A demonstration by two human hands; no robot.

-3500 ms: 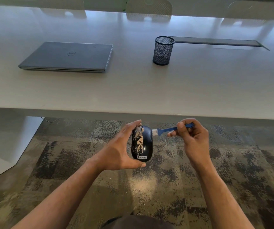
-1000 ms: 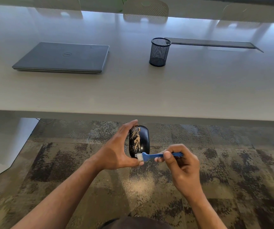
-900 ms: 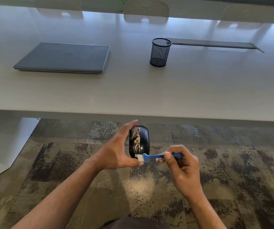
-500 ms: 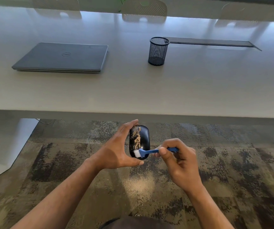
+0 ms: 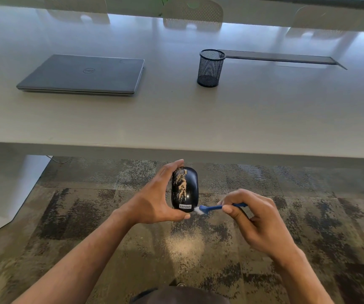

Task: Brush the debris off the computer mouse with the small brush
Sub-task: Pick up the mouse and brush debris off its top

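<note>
My left hand (image 5: 154,198) grips a black computer mouse (image 5: 187,187) from its left side, holding it in the air over the carpet below the table edge. Tan debris covers the mouse's left half; its right half is glossy and bare. A white label sits at its near end. My right hand (image 5: 255,218) pinches the handle of a small blue brush (image 5: 214,208). The brush's white bristles touch the mouse's near right corner, beside the label.
A pale patch of fallen debris (image 5: 185,244) lies on the mottled carpet below the mouse. The white table (image 5: 264,119) holds a closed grey laptop (image 5: 82,74), a black mesh pen cup (image 5: 210,68) and a dark cable slot (image 5: 282,59). Chairs stand beyond it.
The brush has slid down and right along the mouse, from its near middle to its near right corner, uncovering the label. My left hand keeps the mouse steady.
</note>
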